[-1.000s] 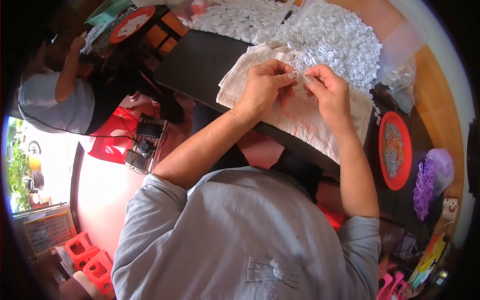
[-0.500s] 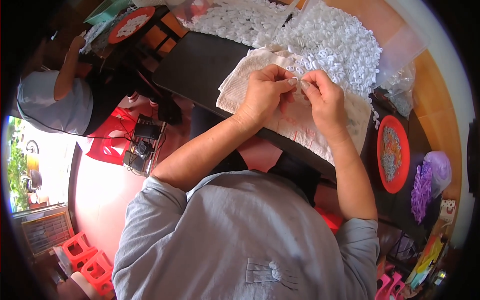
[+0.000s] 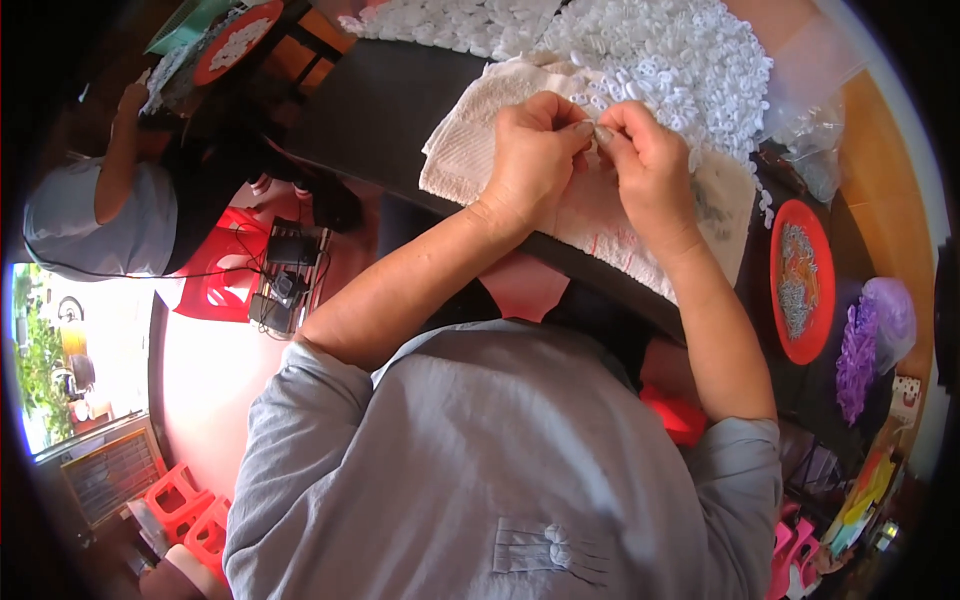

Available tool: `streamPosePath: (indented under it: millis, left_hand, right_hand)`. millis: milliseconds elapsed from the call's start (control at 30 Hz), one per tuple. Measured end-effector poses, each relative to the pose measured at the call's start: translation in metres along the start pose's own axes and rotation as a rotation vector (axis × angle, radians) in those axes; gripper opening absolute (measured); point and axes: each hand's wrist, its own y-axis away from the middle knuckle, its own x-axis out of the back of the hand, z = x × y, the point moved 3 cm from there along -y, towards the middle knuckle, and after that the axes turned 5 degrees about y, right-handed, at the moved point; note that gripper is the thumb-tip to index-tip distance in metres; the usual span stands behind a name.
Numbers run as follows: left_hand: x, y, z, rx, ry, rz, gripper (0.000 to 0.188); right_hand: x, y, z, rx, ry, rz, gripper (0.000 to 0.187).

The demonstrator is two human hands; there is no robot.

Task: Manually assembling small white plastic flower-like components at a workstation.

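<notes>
Above a cream towel (image 3: 470, 145) on the dark table, my left hand (image 3: 535, 160) and my right hand (image 3: 650, 175) meet fingertip to fingertip. Each pinches with thumb and forefinger. Whatever lies between them is too small and too covered to name. Just beyond my fingers, a big heap of small white plastic pieces (image 3: 690, 65) spreads over the table, some loose ones resting on the towel's far edge. Faint red marks show on the towel below my hands.
To the right lies a red tray (image 3: 822, 300) of small metal parts, beside purple strips (image 3: 853, 370) and a purple bag (image 3: 890, 315). At left, a person (image 3: 100, 215) sits working near another red tray (image 3: 238, 45). Red stools (image 3: 180, 498) stand at lower left.
The whole view has shifted a little, so the table and towel sit higher in the picture. My hands stay pinched together over the towel.
</notes>
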Motion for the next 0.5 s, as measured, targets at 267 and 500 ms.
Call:
streamPosePath:
  millis: [267, 500]
  left_hand:
    - [0.005, 0.001, -0.001, 0.061, 0.121, 0.027, 0.006]
    - [0.004, 0.005, 0.000, 0.041, 0.064, -0.019, 0.006]
  right_hand:
    - [0.008, 0.002, 0.004, -0.120, -0.154, -0.056, 0.005]
    - [0.012, 0.000, 0.002, -0.109, -0.118, -0.086, 0.005]
